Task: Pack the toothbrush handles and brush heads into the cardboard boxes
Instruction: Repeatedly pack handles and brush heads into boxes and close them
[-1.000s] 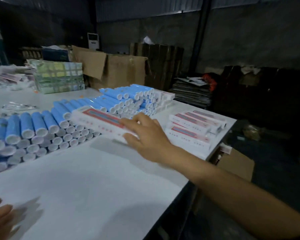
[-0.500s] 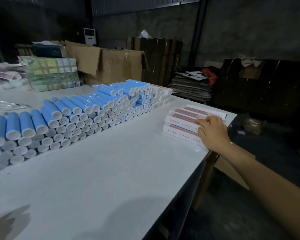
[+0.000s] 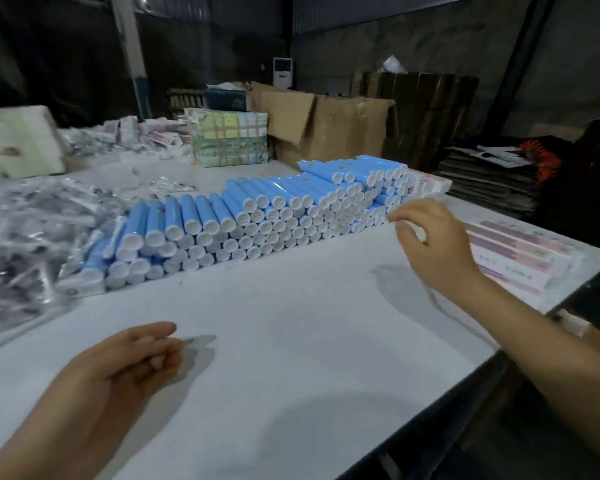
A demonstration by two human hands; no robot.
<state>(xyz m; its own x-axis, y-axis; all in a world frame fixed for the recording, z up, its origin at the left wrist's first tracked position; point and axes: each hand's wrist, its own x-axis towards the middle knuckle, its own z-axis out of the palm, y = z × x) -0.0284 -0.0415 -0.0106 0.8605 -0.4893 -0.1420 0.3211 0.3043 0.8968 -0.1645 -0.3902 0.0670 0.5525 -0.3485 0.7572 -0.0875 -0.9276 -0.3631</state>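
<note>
- Lifted off the small white boxes, the right hand now hangs in the air, fingers loose and holding nothing.
- Those boxes lie stacked at the table's right edge.
- Blue handle tubes are piled across the middle.
- Bagged brush heads lie heaped at the left.
- Now in full view, the left hand hangs low with loosely curled fingers, holding nothing.

Your right hand hides part of the blurred white boxes; the wrapped packets blur past telling.
</note>
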